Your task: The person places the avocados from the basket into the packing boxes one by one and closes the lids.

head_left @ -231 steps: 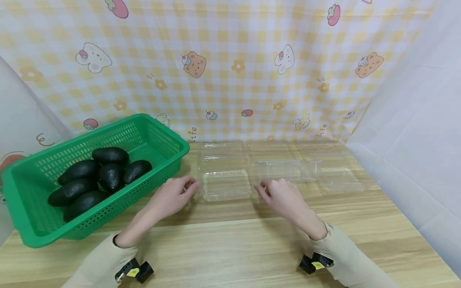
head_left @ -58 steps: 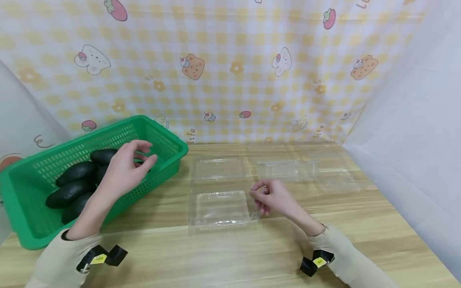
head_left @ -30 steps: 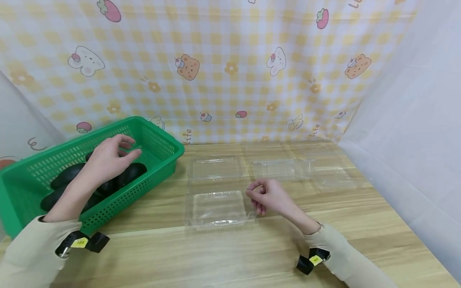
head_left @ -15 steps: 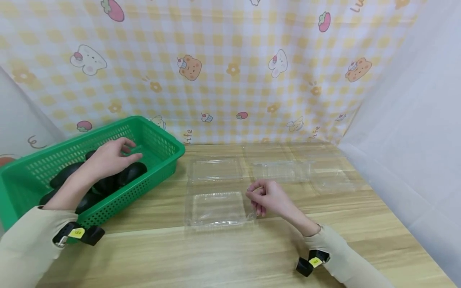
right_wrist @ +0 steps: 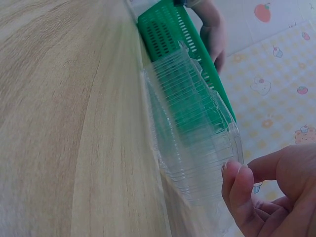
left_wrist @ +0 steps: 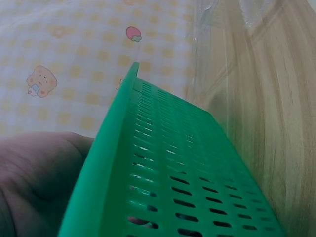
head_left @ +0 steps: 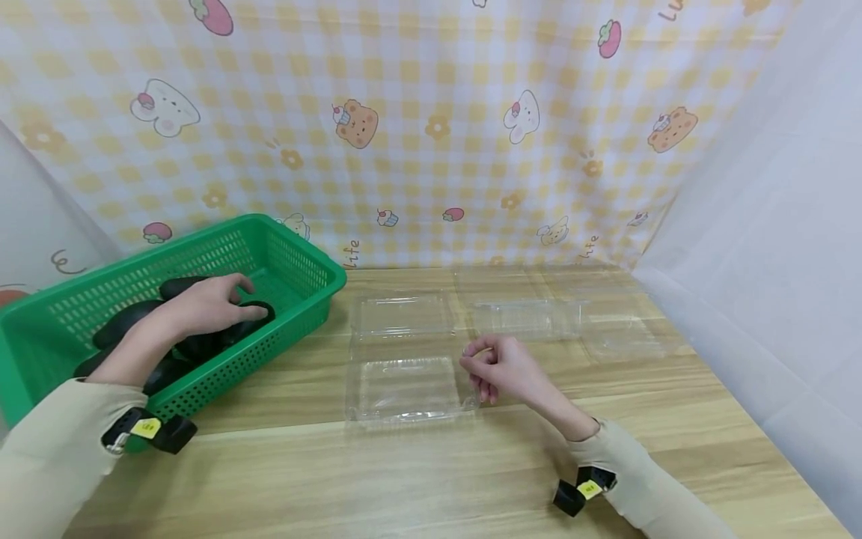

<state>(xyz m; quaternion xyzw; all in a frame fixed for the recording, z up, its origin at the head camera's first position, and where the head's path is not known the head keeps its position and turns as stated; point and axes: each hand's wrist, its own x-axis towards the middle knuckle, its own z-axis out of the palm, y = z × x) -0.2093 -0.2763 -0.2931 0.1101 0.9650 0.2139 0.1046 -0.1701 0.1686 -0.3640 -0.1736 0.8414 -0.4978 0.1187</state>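
A green plastic basket [head_left: 316, 303] with several dark avocados stands at the left. My left hand [head_left: 209, 303] is down in it, over the avocado [head_left: 237, 332] nearest the front right. The thumb overlaps that avocado, and a gap shows between thumb and forefinger. In the left wrist view, the basket's wall [left_wrist: 168, 148] hides the fingers. At mid-table lies an open clear plastic clamshell container [head_left: 407, 389], its lid [head_left: 404, 314] folded back. My right hand [head_left: 508, 368] pinches the container's right rim between thumb and forefinger, as the right wrist view shows up close.
More clear plastic clamshell containers [head_left: 518, 318] lie open at the back right, side by side. A checked cloth [head_left: 431, 172] hangs behind the wooden table [head_left: 417, 479]. A white sheet [head_left: 761, 247] closes off the right side.
The container has come nearer the front edge. My left hand has gone from beside it to over the basket, then down onto the avocados. My right hand now holds the container's rim.
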